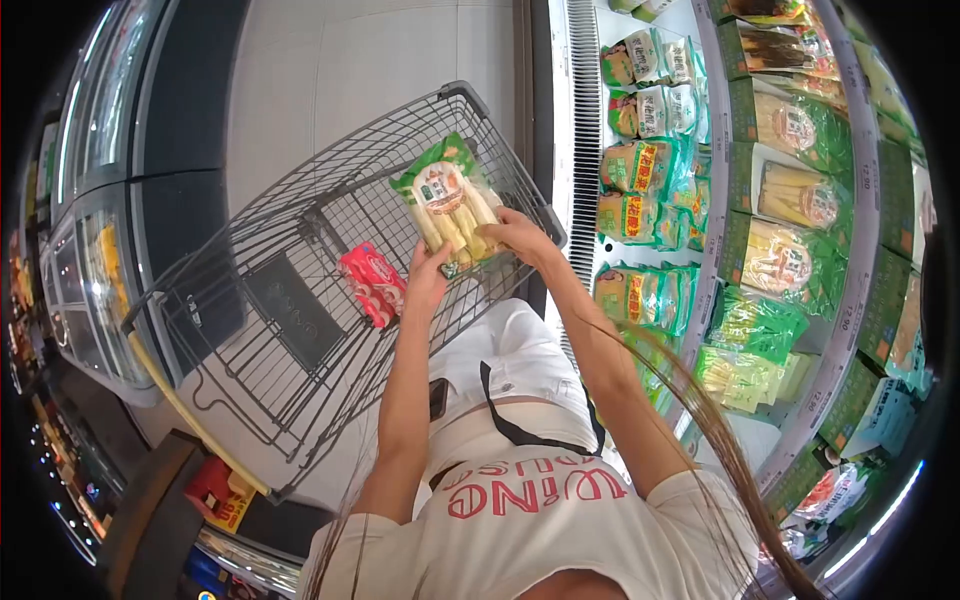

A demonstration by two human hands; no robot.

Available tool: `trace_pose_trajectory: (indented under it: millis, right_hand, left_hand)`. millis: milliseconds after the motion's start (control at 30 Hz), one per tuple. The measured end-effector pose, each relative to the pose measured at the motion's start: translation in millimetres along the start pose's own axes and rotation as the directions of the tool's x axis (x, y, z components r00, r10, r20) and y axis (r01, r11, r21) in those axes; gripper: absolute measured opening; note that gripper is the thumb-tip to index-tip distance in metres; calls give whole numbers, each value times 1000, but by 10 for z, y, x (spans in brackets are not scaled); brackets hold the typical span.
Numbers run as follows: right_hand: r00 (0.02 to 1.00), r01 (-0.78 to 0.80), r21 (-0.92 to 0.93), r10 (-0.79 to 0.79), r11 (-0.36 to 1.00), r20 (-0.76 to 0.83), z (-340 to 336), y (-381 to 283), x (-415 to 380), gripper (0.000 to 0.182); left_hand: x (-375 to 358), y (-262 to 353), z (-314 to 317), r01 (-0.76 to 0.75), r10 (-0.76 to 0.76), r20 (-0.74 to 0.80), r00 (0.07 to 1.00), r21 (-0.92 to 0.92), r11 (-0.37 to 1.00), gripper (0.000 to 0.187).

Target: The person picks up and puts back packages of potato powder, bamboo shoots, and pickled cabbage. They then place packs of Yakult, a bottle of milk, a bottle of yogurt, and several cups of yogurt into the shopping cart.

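Both my hands hold a clear and green plastic packet of pale yellow stalks (460, 205) above the shopping cart (290, 180). My left hand (428, 275) is closed on its lower left corner, and my right hand (520, 238) grips the lower right edge. Printed on the packet's front is a round white label; the exact vegetable I cannot make out. Below and to the left, a red and pink packet (373, 284) lies in the wire cart, close to my left wrist.
To the right, a refrigerated shelf (708, 250) carries several green bags and packs like the held one. On the left are glass-doored display cases (95, 260). The cart's yellow handle (195, 410) points toward the lower left. Pale floor tiles (360, 50) show beyond the cart.
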State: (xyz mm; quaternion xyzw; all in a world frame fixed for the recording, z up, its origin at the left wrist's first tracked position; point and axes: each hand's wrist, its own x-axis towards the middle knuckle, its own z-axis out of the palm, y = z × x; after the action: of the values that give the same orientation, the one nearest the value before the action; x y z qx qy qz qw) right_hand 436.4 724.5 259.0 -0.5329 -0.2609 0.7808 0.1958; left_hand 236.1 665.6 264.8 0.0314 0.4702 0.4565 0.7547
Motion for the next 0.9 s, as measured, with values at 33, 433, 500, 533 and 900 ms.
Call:
trace_pose_trajectory:
  millis: [33,433,500,533,900]
  right_hand:
    - [997,67,50,-69,996,40,72,-69,-157,50]
    - [832,553,450,-484,701,-270,255,-367,-2258,53]
    - [799,601,455,-490,657,-348,227,-378,-2486,53]
    - [786,618,458,-487,639,-380,219,-376,-2559,53]
    - [598,798,517,-511,309,-617,-258,50,-3355,29]
  left_hand:
    - [-141,67,58,-59,58,31,998,40,997,44]
    - [-1433,335,1107,-158,13,447,894,288,944,51]
    - [-1463,252,1211,-119,-36,491,870,280,952,52]
    - [-1482,223,1243,-98,-57,506,860,274,957,52]
    - [-1760,-278,2015,26,-315,572,757,456,890,58]
